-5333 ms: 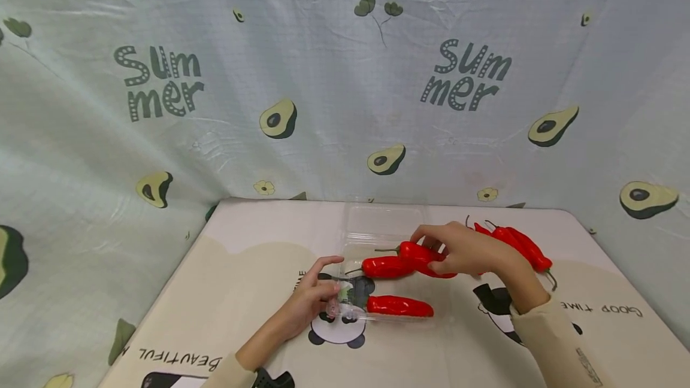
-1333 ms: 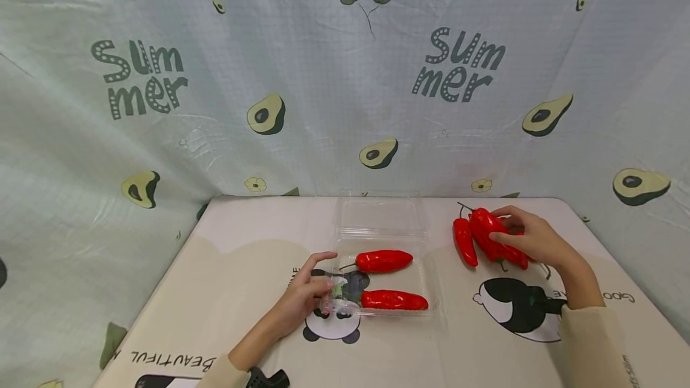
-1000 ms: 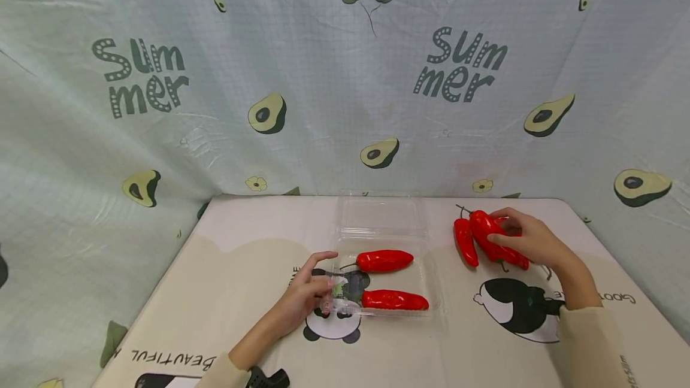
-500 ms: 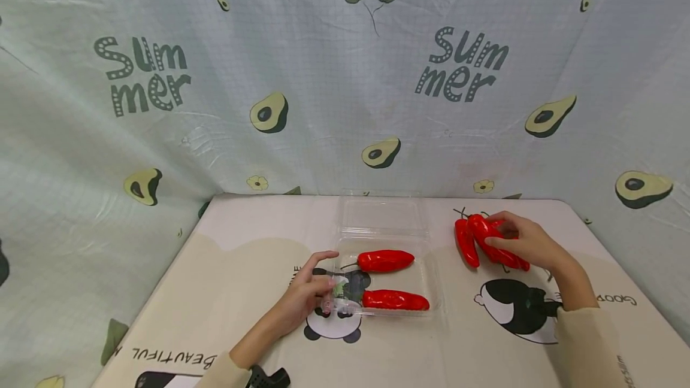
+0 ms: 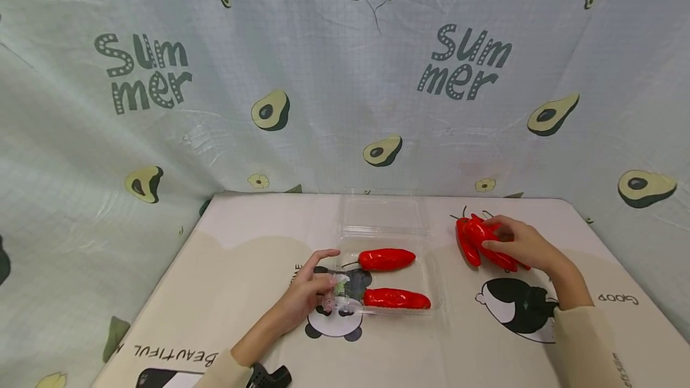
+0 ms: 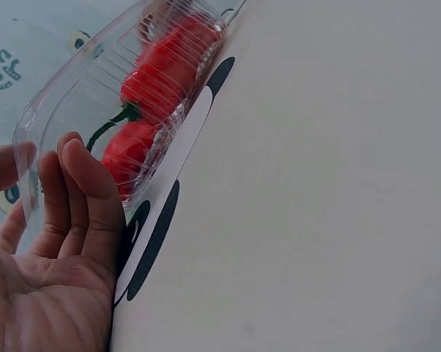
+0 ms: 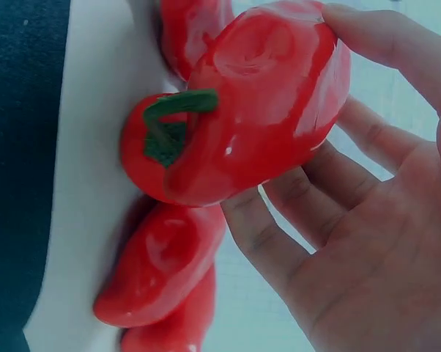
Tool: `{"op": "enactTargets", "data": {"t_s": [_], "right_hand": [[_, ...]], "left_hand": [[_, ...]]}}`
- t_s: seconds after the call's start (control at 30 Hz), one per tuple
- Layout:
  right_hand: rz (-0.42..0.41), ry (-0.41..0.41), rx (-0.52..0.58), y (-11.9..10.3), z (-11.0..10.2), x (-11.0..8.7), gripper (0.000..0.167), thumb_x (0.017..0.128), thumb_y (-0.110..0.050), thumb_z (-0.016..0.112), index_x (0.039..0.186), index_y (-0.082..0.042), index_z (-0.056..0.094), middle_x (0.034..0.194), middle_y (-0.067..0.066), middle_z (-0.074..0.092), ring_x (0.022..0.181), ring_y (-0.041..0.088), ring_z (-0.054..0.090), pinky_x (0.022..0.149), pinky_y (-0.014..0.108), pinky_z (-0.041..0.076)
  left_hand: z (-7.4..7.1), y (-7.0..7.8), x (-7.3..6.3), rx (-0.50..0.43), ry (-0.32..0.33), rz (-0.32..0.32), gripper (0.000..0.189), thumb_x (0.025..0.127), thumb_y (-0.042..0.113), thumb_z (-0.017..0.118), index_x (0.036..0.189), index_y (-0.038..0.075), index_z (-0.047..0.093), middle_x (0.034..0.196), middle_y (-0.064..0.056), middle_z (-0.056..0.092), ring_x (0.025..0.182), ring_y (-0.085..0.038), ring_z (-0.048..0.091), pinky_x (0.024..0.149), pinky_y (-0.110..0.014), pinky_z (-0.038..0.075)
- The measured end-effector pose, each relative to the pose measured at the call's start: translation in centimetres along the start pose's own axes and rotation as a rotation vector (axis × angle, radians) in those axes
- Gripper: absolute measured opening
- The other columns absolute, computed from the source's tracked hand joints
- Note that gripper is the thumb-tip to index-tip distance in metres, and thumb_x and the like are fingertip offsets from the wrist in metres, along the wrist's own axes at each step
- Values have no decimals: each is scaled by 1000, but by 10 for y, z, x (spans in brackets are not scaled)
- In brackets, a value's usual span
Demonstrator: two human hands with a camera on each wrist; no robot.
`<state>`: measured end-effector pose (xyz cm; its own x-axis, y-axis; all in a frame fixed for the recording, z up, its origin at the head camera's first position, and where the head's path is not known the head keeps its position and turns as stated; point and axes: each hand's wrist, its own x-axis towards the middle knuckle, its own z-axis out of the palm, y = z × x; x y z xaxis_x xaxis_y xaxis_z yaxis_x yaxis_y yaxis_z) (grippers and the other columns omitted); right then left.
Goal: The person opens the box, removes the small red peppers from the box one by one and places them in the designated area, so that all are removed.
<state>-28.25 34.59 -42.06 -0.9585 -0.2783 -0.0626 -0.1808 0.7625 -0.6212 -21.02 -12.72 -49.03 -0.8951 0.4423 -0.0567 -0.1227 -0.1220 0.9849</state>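
Note:
My left hand point(image 5: 302, 298) holds the left side of an open clear plastic box point(image 5: 433, 280); in the left wrist view its fingers point(image 6: 96, 191) lie along the box wall. Inside the box are two red chili peppers, a far one point(image 5: 386, 259) with its stem leftward and a near one point(image 5: 397, 298). On the right, my right hand point(image 5: 520, 247) grips a red chili pepper point(image 7: 272, 103) between thumb and fingers. Under and beside it lie several more red peppers point(image 7: 165, 268), partly covered by the hand and the held pepper.
The raised clear lid point(image 5: 384, 213) of the box leans toward the back. A printed cloth point(image 5: 323, 76) hangs behind the table point(image 5: 242, 268), whose mat carries panda drawings and lettering. The pepper pile sits near the right back edge.
Some seconds ago the right hand held a pepper over the box; it has since moved right to the pile. Lately it shifts slightly left with the gripped pepper. The left hand stays put.

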Motion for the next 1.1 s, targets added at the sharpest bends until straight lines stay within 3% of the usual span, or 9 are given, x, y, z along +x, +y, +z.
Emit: {"op": "enactTargets", "data": {"t_s": [0.3, 1.1], "right_hand": [[-40, 12, 12, 4, 8, 5, 50, 93, -26, 74, 134, -1, 57, 125, 24, 63, 111, 37, 61, 81, 47, 61], [-22, 2, 1, 1, 7, 5, 51, 93, -27, 74, 134, -1, 57, 125, 23, 63, 111, 37, 60, 81, 46, 61]], "left_hand": [[0, 2, 0, 3, 4, 5, 60, 101, 10, 54, 156, 12, 29, 69, 11, 56, 67, -6, 53, 66, -25, 50], [1, 4, 0, -2, 13, -8, 62, 101, 11, 54, 157, 12, 29, 69, 11, 57, 66, -6, 53, 64, -24, 49]]}}
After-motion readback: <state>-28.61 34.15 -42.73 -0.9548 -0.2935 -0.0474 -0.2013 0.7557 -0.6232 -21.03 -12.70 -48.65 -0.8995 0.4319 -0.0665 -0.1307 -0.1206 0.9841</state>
